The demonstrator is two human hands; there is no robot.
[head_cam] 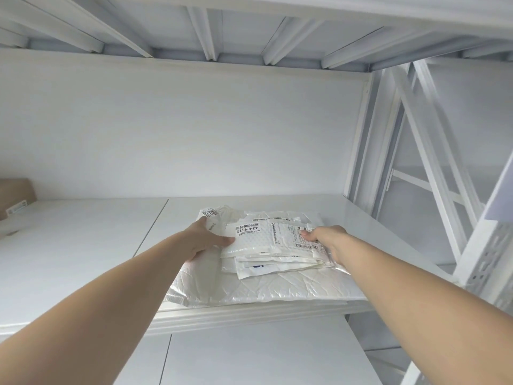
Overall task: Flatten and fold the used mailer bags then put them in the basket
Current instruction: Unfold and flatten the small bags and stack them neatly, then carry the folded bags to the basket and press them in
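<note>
The mailer bags [261, 240] lie crosswise on the shelf [83, 259] between both hands — left grip [206, 240] and right grip [329, 240] each pinching one end, equally near.

On the shelf [83, 259], toward its right end and reaching the front edge, a large mailer bag [263, 290] lying flat, with a stack of smaller mailer bags [263, 240] on its rear half. At the stack's left edge the left hand [205, 240], at its right edge the right hand [330, 240], each gripping with thumb on top. Far left on that shelf a cardboard box [16, 195]; behind, the wall [194, 134]; just right of the bags an upright post [358, 140]; overhead an upper shelf [249, 31].
</note>
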